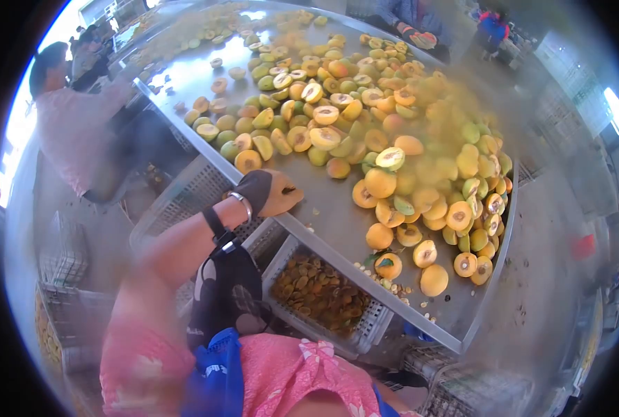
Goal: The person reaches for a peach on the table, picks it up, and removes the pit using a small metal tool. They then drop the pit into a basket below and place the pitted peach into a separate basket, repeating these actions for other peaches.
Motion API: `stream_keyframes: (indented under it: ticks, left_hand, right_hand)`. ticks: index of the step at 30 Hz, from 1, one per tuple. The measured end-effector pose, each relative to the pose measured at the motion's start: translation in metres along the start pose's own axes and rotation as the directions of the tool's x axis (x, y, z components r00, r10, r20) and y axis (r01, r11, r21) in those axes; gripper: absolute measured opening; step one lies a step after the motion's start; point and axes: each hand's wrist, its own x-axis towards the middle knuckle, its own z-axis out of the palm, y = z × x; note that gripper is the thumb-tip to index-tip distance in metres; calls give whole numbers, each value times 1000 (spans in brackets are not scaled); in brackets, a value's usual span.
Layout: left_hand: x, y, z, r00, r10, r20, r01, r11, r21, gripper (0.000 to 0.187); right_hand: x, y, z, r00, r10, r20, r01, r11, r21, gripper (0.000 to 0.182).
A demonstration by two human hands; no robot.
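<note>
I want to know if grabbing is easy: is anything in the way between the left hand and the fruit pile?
Nothing that I can see. From the left hand to the fruit pile, there's just a bit of bare metal tabletop.

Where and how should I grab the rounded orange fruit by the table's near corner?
Probably around the widest part of the fruit, fingertips coming down from the near side: its top is smoothly domed, and a cut half crowds its far side.
</note>
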Motion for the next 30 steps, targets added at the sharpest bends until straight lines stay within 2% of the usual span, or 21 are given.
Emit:
stream_keyframes:
  ticks: [4,8,10,12,14,15,16,18,20,22,23,24,26,27,28,29,30]
  left_hand:
    - [-7,-7,7,1000,-2,-15,1,1000,-13,41]
    - [-10,-12,6,998,40,-42,-42,998,-46,45]
    - [-8,-17,9,995,60,-74,-62,998,-32,47]
    - [-8,-18,8,999,24,-39,-25,999,-26,47]
    - [-9,-18,4,1000,11,-3,-11,1000,-26,43]
    - [-11,-16,-2,998,8,59,-5,999,-50,41]
    - [-11,-17,-2,999,13,40,-11,998,-59,41]
    - [-8,-20,7,1000,20,1,-19,997,-74,39]
    - [-8,-19,4,998,47,37,-44,997,-64,42]
    - [-12,-15,-4,993,48,105,-41,997,-63,48]
    - [-4,-19,0,990,55,131,-47,997,-64,44]
    - [9,-27,9,994,76,74,-62,984,-170,42]
    - [31,-39,29,995,95,-34,-100,918,-383,38]
    - [22,-14,7,999,-16,-51,0,955,-296,35]
    - [23,0,0,993,60,-103,-93,934,-345,36]
    - [24,10,-2,979,128,-156,-181,904,-388,36]
    - [24,22,-6,959,187,-212,-264,865,-427,36]
  right_hand:
    - [-1,6,24,999,-28,-18,27,999,-25,36]
    - [-5,3,39,984,-168,-53,165,985,-53,36]
    - [-17,-12,40,988,-133,-77,125,988,-93,36]
    - [-46,-42,27,995,5,-100,-22,986,-167,46]
    - [-122,-140,-6,942,-13,-335,-11,997,-70,52]
    - [-135,-149,-15,932,89,-351,-120,990,-70,53]
    - [-150,-152,-21,912,189,-364,-227,972,-63,56]
    - [-191,-165,-30,779,-64,-623,-81,976,-202,59]
    - [-233,-205,-53,724,132,-677,-159,987,22,52]
    - [-244,-183,-62,575,51,-817,-53,998,25,46]
    - [-249,-180,-70,538,79,-839,-89,995,37,40]
    - [-254,-187,-76,511,136,-849,-142,987,73,40]
    - [-245,-165,-86,474,126,-871,-228,973,17,40]
    - [-236,-158,-89,469,115,-876,-240,971,-1,41]
    - [-224,-147,-92,466,103,-879,-250,968,-19,41]
    - [-196,-108,-93,452,-12,-892,-69,996,-49,43]
    - [-196,-132,-92,461,53,-886,-18,999,51,43]
